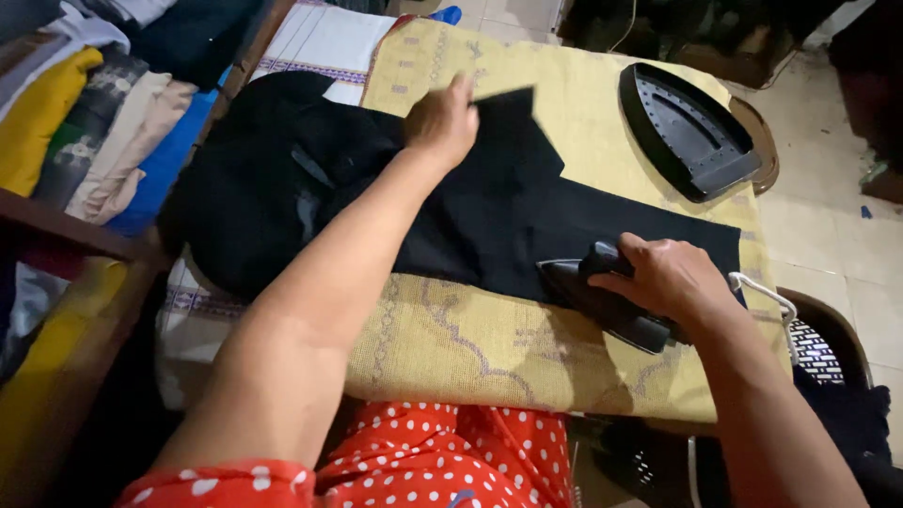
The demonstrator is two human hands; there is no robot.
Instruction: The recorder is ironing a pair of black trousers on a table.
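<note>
The right hand (666,275) is closed around the handle of a black iron (602,299), which rests flat on a black garment (489,212) with its pointed tip directed to the left of the view. The left hand (442,120) lies palm down on the far part of the same garment, fingers extended and held close together, pressing the cloth against the surface; it grips nothing. The garment is spread across a yellow patterned cloth (470,343) that covers the table, with one flat section reaching toward the right edge and a bunched, darker mass lying at the left. A folded corner of the garment stands just beside the left hand's fingertips. A white cord (764,293) leaves the iron near the right wrist and runs off the table edge. A second black iron plate (687,132) lies sole-up on a round stand at the far right corner of the table, well apart from both hands. Stacked folded fabrics (85,122) in yellow, beige, blue and grey sit on a shelf at the left. A red garment with white dots (442,461) shows at the bottom edge.
</note>
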